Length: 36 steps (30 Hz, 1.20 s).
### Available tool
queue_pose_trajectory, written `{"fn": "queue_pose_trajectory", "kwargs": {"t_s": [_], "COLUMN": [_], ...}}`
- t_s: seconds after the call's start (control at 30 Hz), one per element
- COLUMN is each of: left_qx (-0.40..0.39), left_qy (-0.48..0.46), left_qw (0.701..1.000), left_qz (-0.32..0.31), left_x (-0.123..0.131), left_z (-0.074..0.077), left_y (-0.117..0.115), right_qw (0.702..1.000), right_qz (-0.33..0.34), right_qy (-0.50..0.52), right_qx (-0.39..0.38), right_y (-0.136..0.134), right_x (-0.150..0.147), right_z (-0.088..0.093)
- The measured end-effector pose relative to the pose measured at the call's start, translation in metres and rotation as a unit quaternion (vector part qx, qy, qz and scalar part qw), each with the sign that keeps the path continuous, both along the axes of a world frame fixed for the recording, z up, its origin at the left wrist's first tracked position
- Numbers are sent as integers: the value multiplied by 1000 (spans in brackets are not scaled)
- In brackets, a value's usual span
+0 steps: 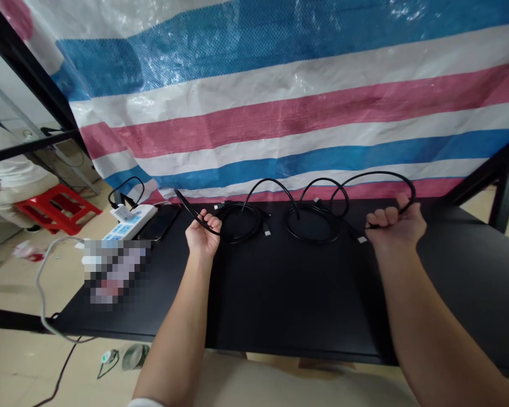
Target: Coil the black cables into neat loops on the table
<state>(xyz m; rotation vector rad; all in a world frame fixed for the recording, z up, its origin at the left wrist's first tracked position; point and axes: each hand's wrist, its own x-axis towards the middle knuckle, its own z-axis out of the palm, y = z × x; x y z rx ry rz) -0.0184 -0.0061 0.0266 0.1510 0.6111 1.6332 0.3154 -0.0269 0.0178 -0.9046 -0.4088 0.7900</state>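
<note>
A long black cable arcs in loose loops above the back half of the table. My left hand is closed round one part of it, with a length sticking up past the fingers to the left. At the right, my right hand wraps round another part, thumb raised beside the bend. Between the hands lie a coiled black cable and a second coil, with pale plugs showing near them. Whether the raised loops join these coils I cannot tell.
A white power strip with a charger plugged in sits at the black table's left, beside a dark phone and a pixelated item. Striped plastic sheeting hangs behind. A person sits on a red stool at far left.
</note>
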Motion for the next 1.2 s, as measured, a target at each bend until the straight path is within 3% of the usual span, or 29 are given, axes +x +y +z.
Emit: {"fn": "queue_pose_trajectory", "kwargs": {"t_s": [0.2,0.3,0.47,0.57,0.7,0.83,0.93,1.07,1.2], "left_qx": [-9,3,-1,16,37,44,39,47,48], "left_qy": [45,53,13,-3,14,43,47,49,58], "left_qw": [999,999,1000,1000,999,997,997,998,994], "left_qz": [1,-6,8,14,35,42,39,-9,-85], "left_x": [-3,-3,-4,-6,-15,-21,-18,-8,2], "left_z": [-8,-10,-5,-3,-7,-11,-12,-10,-8], "left_y": [7,7,5,4,6,10,10,5,-1], "right_qw": [995,980,876,842,887,949,976,979,945], "right_qz": [56,-3,-153,-208,-224,-126,-54,-18,-36], "right_qy": [-70,-195,-455,-481,-360,-236,-180,-196,-321], "right_qx": [39,39,-51,-131,-182,-168,-113,-58,-48], "right_y": [0,4,11,11,10,10,12,15,12], "right_x": [-10,-21,-33,-34,-29,-26,-27,-37,-53], "right_z": [-3,-11,-29,-31,-22,-14,-15,-24,-32]}}
